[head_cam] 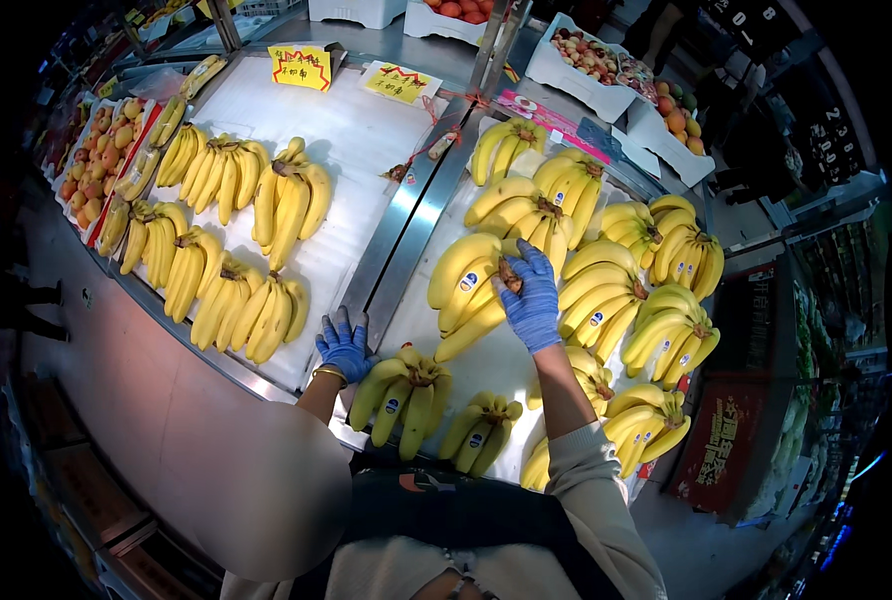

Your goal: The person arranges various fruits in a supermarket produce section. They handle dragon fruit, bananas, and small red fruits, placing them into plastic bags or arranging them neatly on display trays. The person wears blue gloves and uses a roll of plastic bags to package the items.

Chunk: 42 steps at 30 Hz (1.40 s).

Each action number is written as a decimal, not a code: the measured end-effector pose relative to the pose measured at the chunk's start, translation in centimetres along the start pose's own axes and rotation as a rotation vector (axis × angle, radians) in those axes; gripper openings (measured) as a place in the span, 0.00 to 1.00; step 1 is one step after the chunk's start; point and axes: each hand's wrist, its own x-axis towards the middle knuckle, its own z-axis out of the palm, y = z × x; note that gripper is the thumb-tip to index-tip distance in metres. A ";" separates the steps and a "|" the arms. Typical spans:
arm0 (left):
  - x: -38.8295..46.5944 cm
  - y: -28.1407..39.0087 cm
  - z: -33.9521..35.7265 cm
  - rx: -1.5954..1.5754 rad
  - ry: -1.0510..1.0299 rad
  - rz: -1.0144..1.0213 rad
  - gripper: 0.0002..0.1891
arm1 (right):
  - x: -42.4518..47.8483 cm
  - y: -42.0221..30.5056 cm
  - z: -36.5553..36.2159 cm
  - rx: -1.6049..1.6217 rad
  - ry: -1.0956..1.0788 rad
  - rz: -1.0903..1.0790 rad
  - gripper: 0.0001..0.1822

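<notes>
My right hand (528, 296), in a blue knit glove, grips the brown stem end of a banana bunch (467, 289) bearing a blue sticker, on the right half of the stand. My left hand (344, 346), gloved the same way, is spread with its fingers apart on the metal edge near the divider. Just right of it lies a greener banana bunch (404, 401), with another greenish bunch (483, 435) beyond that. Several yellow bunches (603, 296) lie to the right of my right hand. On the left half, more bunches (292, 199) lie in two rows on white lining.
A metal divider (416, 206) with red string splits the stand. Yellow handwritten signs (301, 67) stand at the back. White foam boxes (584, 79) of fruit are behind, and a fruit box (104, 161) sits at the far left. A blurred round patch covers the lower left.
</notes>
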 end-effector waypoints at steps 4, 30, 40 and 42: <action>-0.2 0.5 -0.7 0.006 -0.027 -0.022 0.53 | -2.6 0.4 -2.1 -0.288 -0.038 -0.101 0.18; 3.3 2.9 -4.9 0.048 -0.195 0.002 0.60 | 23.8 14.0 2.5 0.224 -0.080 0.539 0.23; 2.7 2.2 -5.5 0.034 -0.224 -0.014 0.55 | 28.8 19.6 11.2 1.223 0.237 1.099 0.15; 2.4 2.2 -5.5 0.011 -0.207 0.000 0.54 | 28.9 19.7 11.0 1.121 0.243 1.097 0.14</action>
